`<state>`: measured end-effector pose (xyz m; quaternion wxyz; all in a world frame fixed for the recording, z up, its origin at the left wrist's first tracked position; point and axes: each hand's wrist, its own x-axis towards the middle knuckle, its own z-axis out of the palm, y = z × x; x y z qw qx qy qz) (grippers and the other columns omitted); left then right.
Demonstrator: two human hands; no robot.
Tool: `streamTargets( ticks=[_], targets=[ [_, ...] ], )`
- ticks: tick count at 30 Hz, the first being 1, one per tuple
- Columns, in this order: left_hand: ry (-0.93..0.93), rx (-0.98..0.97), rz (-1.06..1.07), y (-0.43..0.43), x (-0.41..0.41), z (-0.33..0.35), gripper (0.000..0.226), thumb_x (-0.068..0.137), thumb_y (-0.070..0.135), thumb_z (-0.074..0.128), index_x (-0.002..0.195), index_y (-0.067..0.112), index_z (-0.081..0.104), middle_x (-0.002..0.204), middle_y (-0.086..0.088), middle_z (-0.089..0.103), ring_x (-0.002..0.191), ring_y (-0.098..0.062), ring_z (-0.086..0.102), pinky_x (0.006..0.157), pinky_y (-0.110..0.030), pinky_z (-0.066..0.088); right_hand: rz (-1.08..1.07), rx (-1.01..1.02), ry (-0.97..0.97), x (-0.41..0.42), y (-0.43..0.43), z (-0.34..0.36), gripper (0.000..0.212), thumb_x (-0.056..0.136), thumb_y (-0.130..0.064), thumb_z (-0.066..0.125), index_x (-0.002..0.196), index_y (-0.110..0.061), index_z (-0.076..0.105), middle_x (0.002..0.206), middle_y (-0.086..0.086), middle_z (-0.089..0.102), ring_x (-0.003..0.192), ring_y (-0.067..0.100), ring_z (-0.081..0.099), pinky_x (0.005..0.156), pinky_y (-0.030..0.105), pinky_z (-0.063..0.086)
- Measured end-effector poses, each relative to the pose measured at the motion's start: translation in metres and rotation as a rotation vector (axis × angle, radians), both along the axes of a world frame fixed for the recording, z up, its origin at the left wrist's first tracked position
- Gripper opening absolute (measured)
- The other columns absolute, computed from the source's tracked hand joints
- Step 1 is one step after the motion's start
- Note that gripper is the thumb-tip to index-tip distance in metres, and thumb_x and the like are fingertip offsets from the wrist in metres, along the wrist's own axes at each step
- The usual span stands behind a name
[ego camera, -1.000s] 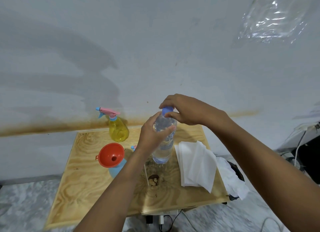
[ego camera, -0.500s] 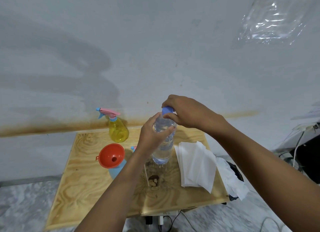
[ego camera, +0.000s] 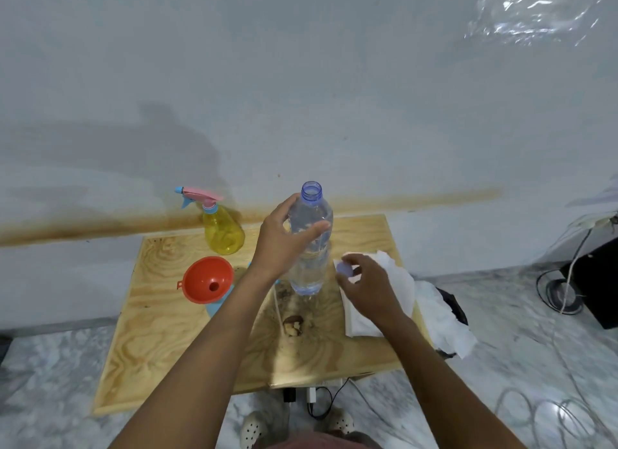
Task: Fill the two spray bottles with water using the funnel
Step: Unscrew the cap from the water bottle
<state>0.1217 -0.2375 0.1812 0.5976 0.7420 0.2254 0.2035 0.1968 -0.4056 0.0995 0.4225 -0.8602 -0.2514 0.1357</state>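
Left hand (ego camera: 281, 244) grips uncapped water bottle (ego camera: 309, 247); right hand (ego camera: 366, 281) holds cap (ego camera: 346, 268).

Clear water bottle (ego camera: 310, 244), upright, uncapped, mouth open, partly filled, standing at the middle of the wooden table (ego camera: 160, 341). Small blue cap (ego camera: 345, 268) off, just right of it. Yellow spray bottle (ego camera: 223, 229) with pink and blue trigger head, upright at the table's back edge. Orange funnel (ego camera: 206, 283) seated in the neck of a light blue bottle (ego camera: 214, 306), mostly hidden beneath, left of centre.
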Motion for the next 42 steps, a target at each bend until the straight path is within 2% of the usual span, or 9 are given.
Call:
streamTargets(
  ticks=[6,9,16,20,23,26,31,38,42],
  targets=[
    [0.008,0.035,0.008,-0.004,0.001,0.004,0.04,0.08,0.026,0.083,0.116,0.031,0.066,0.111,0.009,0.073,0.101,0.003,0.066,0.089,-0.024,0.054,0.144,-0.238,0.204,-0.039,0.014,-0.085,0.023,0.091,-0.018,0.061,0.113,-0.012,0.062,0.106,0.003,0.06,0.103,0.023,0.061,0.078,0.025,0.039],
    [0.004,0.037,0.007,-0.003,0.001,0.004,0.042,0.081,0.025,0.082,0.12,0.023,0.066,0.112,0.007,0.074,0.104,-0.002,0.067,0.092,-0.028,0.055,0.169,-0.368,0.201,-0.04,0.022,-0.104,0.032,0.091,-0.022,0.059,0.122,-0.013,0.059,0.124,0.008,0.057,0.114,0.028,0.057,0.087,0.032,0.044],
    [0.022,0.032,0.016,-0.003,0.001,0.003,0.048,0.081,0.029,0.083,0.125,0.021,0.065,0.115,0.006,0.073,0.108,-0.007,0.068,0.098,-0.041,0.055,0.225,-0.411,0.162,-0.033,0.02,-0.114,0.039,0.089,-0.024,0.062,0.127,-0.019,0.056,0.128,0.006,0.053,0.115,0.028,0.058,0.09,0.039,0.05],
    [0.043,0.031,0.014,-0.001,0.001,0.0,0.055,0.079,0.035,0.083,0.128,0.021,0.063,0.119,0.006,0.072,0.112,-0.007,0.066,0.1,-0.043,0.054,-0.004,-0.175,0.159,-0.018,0.015,-0.078,0.03,0.09,-0.035,0.06,0.116,-0.021,0.062,0.111,-0.002,0.064,0.103,0.02,0.064,0.084,0.035,0.052],
    [0.082,0.052,0.036,0.0,0.001,-0.001,0.076,0.071,0.053,0.083,0.136,0.023,0.058,0.127,0.007,0.068,0.121,-0.007,0.062,0.103,-0.043,0.052,-0.139,0.129,0.07,-0.007,0.014,-0.033,0.049,0.089,-0.046,0.065,0.13,-0.021,0.055,0.118,-0.007,0.062,0.105,0.008,0.06,0.083,0.029,0.053],
    [0.1,0.067,0.025,0.0,0.001,0.001,0.076,0.071,0.056,0.082,0.136,0.025,0.057,0.128,0.009,0.067,0.121,-0.006,0.06,0.103,-0.041,0.052,-0.006,0.307,0.049,0.002,0.025,-0.003,0.071,0.082,-0.051,0.071,0.142,-0.026,0.042,0.136,-0.011,0.053,0.122,0.002,0.052,0.092,0.025,0.05],
    [0.181,0.102,-0.042,0.011,-0.002,0.008,0.071,0.073,0.063,0.072,0.137,0.036,0.056,0.132,0.018,0.051,0.127,0.001,0.049,0.107,-0.04,0.047,0.185,0.4,-0.005,0.012,0.057,0.008,0.086,0.08,-0.044,0.076,0.15,-0.022,0.03,0.149,-0.01,0.044,0.134,0.008,0.046,0.105,0.043,0.047],
    [0.166,0.07,-0.073,0.025,-0.009,0.017,0.05,0.084,0.025,0.079,0.131,0.029,0.064,0.128,0.004,0.064,0.114,0.001,0.062,0.094,-0.02,0.052,0.127,0.491,-0.032,0.017,0.08,-0.004,0.085,0.076,-0.039,0.076,0.146,-0.015,0.035,0.141,-0.001,0.051,0.129,0.014,0.052,0.101,0.043,0.05],
    [0.138,0.011,-0.042,0.025,-0.009,0.016,0.049,0.082,0.02,0.081,0.129,0.022,0.066,0.126,0.001,0.067,0.116,-0.006,0.063,0.099,-0.03,0.054,0.095,0.473,-0.031,0.018,0.085,-0.006,0.082,0.077,-0.044,0.071,0.142,-0.004,0.04,0.138,0.007,0.052,0.125,0.013,0.052,0.101,0.031,0.048]
  ],
)
